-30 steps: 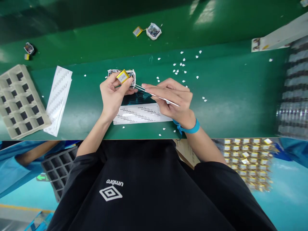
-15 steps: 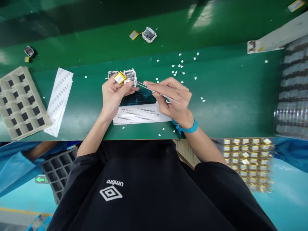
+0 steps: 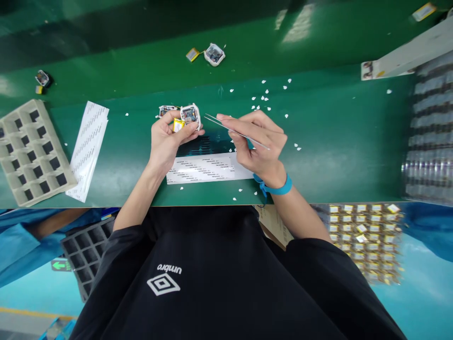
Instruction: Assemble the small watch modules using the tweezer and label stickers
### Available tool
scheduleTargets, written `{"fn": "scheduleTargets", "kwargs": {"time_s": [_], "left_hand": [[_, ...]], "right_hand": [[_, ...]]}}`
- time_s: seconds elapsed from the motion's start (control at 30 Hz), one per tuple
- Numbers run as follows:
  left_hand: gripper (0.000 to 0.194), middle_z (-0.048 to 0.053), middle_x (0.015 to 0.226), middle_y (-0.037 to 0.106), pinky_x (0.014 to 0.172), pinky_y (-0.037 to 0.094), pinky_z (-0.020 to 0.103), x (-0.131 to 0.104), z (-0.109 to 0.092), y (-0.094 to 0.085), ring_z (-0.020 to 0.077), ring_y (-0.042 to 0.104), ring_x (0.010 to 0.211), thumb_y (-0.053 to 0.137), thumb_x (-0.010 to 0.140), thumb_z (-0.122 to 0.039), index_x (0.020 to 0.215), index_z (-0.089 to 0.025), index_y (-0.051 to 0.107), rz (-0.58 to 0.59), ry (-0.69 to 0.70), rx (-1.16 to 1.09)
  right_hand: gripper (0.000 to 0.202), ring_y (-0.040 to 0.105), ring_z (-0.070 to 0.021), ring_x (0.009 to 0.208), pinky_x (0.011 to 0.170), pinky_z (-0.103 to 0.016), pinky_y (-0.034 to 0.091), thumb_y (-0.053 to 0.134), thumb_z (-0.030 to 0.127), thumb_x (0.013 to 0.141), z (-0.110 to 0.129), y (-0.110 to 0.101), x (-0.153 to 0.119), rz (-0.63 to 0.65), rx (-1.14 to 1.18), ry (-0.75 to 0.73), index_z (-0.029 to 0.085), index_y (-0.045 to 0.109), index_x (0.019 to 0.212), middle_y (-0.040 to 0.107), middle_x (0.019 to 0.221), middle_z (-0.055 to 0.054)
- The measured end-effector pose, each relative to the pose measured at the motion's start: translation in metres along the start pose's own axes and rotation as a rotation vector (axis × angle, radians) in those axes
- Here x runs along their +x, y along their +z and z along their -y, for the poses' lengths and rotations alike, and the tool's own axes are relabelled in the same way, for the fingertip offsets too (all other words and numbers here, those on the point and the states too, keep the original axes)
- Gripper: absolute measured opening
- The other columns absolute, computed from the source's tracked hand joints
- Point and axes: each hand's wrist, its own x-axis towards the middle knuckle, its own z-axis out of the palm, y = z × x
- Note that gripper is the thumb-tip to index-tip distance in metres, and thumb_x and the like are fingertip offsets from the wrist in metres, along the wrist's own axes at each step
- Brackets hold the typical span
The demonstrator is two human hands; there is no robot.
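My left hand [image 3: 168, 134] is closed around a white device housing [image 3: 190, 114] with a circuit board inside. A small yellow-edged battery [image 3: 179, 124] rests by its fingers, beside the housing. Just behind that hand lies a second open housing [image 3: 167, 110], partly covered by the fingers. My right hand [image 3: 262, 141] pinches metal tweezers [image 3: 235, 131], whose tips point left and stand a little apart from the housing. Under the hands is a white printed strip sheet [image 3: 201, 169].
Small white pieces [image 3: 264, 98] are scattered over the green bench. Another housing [image 3: 214, 55] with its battery [image 3: 193, 55] lies farther back. At left are a moulded tray [image 3: 53, 182] and a printed sheet [image 3: 88, 151]; at right, stacked clear trays [image 3: 430, 141]. Batteries [image 3: 361, 238] fill the lower right.
The tweezers have drawn back right and up from the housing. The battery in my left hand has swung lower, beside the housing. The housing and battery at the back have shifted slightly left.
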Motion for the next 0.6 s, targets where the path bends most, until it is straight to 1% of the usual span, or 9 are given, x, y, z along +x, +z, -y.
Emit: {"fn": "scheduleTargets", "kwargs": {"time_s": [0.1, 0.17, 0.27, 0.33, 0.4, 0.43, 0.5, 0.53, 0.6], "left_hand": [[0.036, -0.001, 0.089, 0.08, 0.081, 0.072, 0.03, -0.003, 0.001, 0.002, 0.0171, 0.082, 0.08, 0.091, 0.075, -0.032, 0.098, -0.023, 0.066, 0.022, 0.025, -0.005], [0.034, -0.001, 0.086, 0.079, 0.076, 0.072, 0.03, -0.005, 0.003, 0.005, 0.0168, 0.081, 0.074, 0.09, 0.075, -0.029, 0.093, -0.023, 0.062, 0.04, 0.072, 0.033], [0.033, 0.0, 0.085, 0.079, 0.069, 0.07, 0.032, 0.01, 0.005, -0.002, 0.0165, 0.078, 0.068, 0.088, 0.075, -0.028, 0.09, -0.022, 0.06, 0.026, 0.139, 0.153], [0.035, 0.001, 0.088, 0.08, 0.07, 0.069, 0.034, 0.039, 0.004, -0.021, 0.0177, 0.078, 0.07, 0.088, 0.074, -0.03, 0.097, -0.023, 0.061, -0.034, 0.21, 0.285], [0.041, 0.002, 0.09, 0.079, 0.072, 0.067, 0.036, 0.079, 0.003, -0.051, 0.0197, 0.077, 0.074, 0.088, 0.074, -0.033, 0.104, -0.023, 0.062, -0.138, 0.293, 0.474], [0.041, 0.002, 0.088, 0.078, 0.074, 0.066, 0.038, 0.1, 0.002, -0.068, 0.0209, 0.076, 0.076, 0.088, 0.073, -0.035, 0.103, -0.023, 0.065, -0.196, 0.325, 0.592], [0.036, 0.003, 0.082, 0.075, 0.083, 0.063, 0.044, 0.137, 0.0, -0.095, 0.0242, 0.074, 0.084, 0.088, 0.072, -0.044, 0.092, -0.021, 0.068, -0.243, 0.341, 0.833], [0.036, 0.004, 0.08, 0.073, 0.088, 0.061, 0.046, 0.152, -0.001, -0.102, 0.0266, 0.073, 0.091, 0.087, 0.072, -0.05, 0.086, -0.022, 0.069, -0.26, 0.344, 0.923], [0.04, 0.01, 0.095, 0.075, 0.1, 0.056, 0.053, 0.171, 0.0, -0.102, 0.0335, 0.068, 0.112, 0.082, 0.074, -0.058, 0.088, -0.023, 0.071, -0.326, 0.409, 1.055]], "right_hand": [[0.047, 0.07, -0.0181, 0.09, 0.078, -0.037, 0.063, 0.055, 0.02, 0.107, 0.0, -0.002, 0.002, -0.027, 0.026, -0.046, 0.035, 0.056, 0.151, 0.079, 0.128, 0.0], [0.053, 0.07, -0.0174, 0.091, 0.076, -0.035, 0.063, 0.056, 0.017, 0.106, 0.001, -0.002, 0.004, -0.03, 0.015, -0.074, 0.036, 0.053, 0.154, 0.078, 0.13, 0.001], [0.054, 0.07, -0.0162, 0.09, 0.074, -0.033, 0.063, 0.056, 0.015, 0.105, 0.002, -0.002, 0.007, -0.04, -0.02, -0.09, 0.036, 0.053, 0.155, 0.078, 0.128, 0.002], [0.051, 0.07, -0.0156, 0.087, 0.071, -0.031, 0.062, 0.057, 0.013, 0.104, 0.003, 0.0, 0.01, -0.082, -0.035, -0.11, 0.032, 0.057, 0.151, 0.08, 0.124, 0.001], [0.046, 0.068, -0.0158, 0.085, 0.068, -0.03, 0.062, 0.06, 0.011, 0.102, 0.005, 0.001, 0.012, -0.125, -0.044, -0.134, 0.028, 0.062, 0.145, 0.081, 0.12, -0.001], [0.044, 0.068, -0.0162, 0.085, 0.068, -0.03, 0.062, 0.061, 0.01, 0.102, 0.005, 0.001, 0.013, -0.134, -0.047, -0.142, 0.026, 0.063, 0.143, 0.082, 0.119, -0.002], [0.042, 0.068, -0.0169, 0.085, 0.068, -0.031, 0.062, 0.061, 0.011, 0.101, 0.006, 0.001, 0.014, -0.135, -0.055, -0.151, 0.025, 0.063, 0.141, 0.082, 0.118, -0.003], [0.042, 0.068, -0.0172, 0.085, 0.068, -0.031, 0.062, 0.062, 0.011, 0.102, 0.006, 0.0, 0.015, -0.133, -0.062, -0.155, 0.025, 0.063, 0.142, 0.082, 0.118, -0.003], [0.044, 0.069, -0.0174, 0.086, 0.068, -0.032, 0.063, 0.061, 0.012, 0.102, 0.005, -0.001, 0.016, -0.126, -0.086, -0.158, 0.026, 0.061, 0.144, 0.082, 0.118, -0.003]]}}
